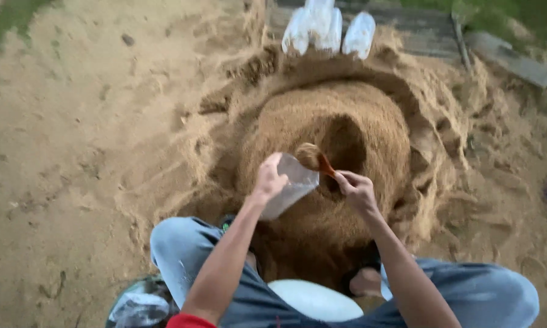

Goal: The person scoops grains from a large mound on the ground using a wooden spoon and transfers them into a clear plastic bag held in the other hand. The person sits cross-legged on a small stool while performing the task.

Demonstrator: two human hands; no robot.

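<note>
A clear plastic bag [291,189] is held open above the brown sawdust heap [328,152] by the left hand [268,181], while a loaded orange scoop [317,161], grasped by the right hand [358,191], is tipped at its mouth, so careful pouring seems needed.

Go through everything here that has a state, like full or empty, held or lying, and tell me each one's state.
Clear plastic bag: held open by the left hand.
Orange scoop: heaped with sawdust, held by the right hand over the bag.
Sawdust mound: hollowed at the top.
Filled bags: standing together behind the mound.
</note>
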